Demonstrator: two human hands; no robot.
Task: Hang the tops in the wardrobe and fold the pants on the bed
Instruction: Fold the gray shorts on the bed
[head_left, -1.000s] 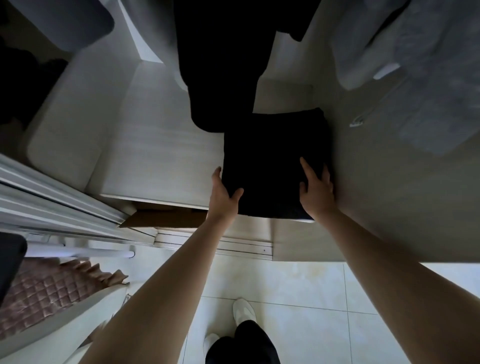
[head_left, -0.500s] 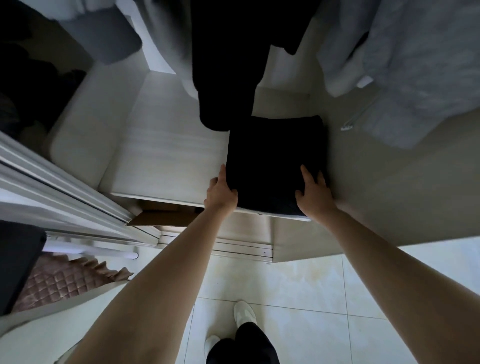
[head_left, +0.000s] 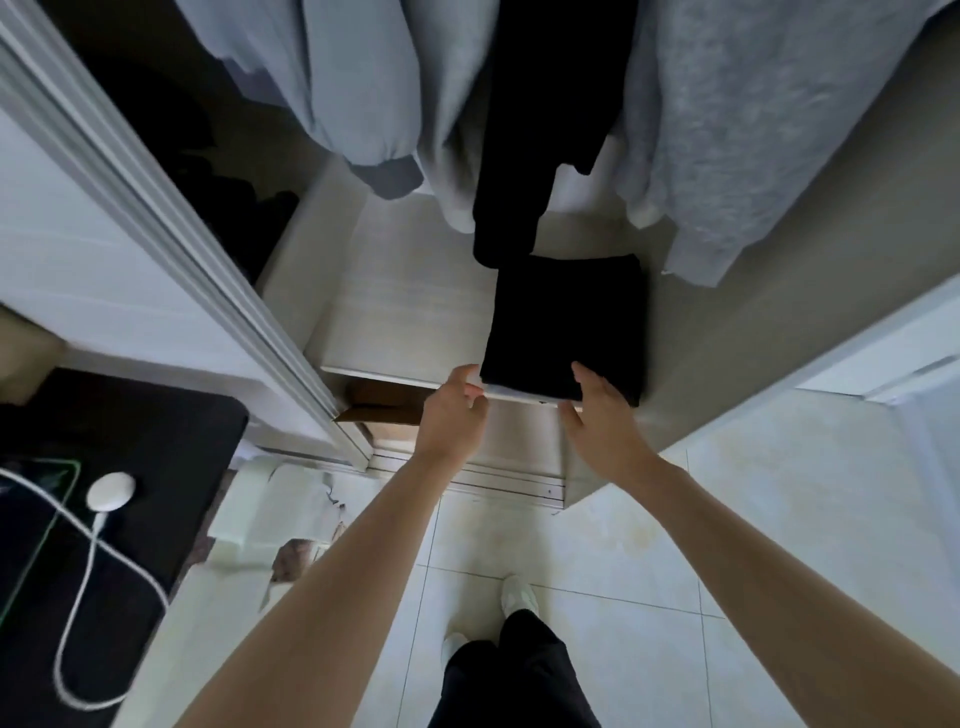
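Observation:
Folded black pants (head_left: 566, 327) lie flat on the pale wooden shelf (head_left: 410, 312) inside the open wardrobe, against its right wall. My left hand (head_left: 452, 410) hovers just off the pants' front left corner, fingers loosely curled, holding nothing. My right hand (head_left: 597, 415) is at the front right edge with relaxed fingers, its fingertips near the fabric. Above the shelf hang a black top (head_left: 535, 130), light grey tops (head_left: 358, 83) and a grey fleecy top (head_left: 753, 124).
The white sliding door frame (head_left: 171, 228) runs diagonally at left. A black surface (head_left: 130, 467) with a white charger puck and cable sits at lower left. A brown cardboard box (head_left: 379, 410) shows under the shelf. Pale floor tiles (head_left: 649, 571) and my feet are below.
Both hands have let go of the folded pants and drawn back toward me from the shelf edge. The camera has pulled back and tilted, showing more hanging tops and the black surface.

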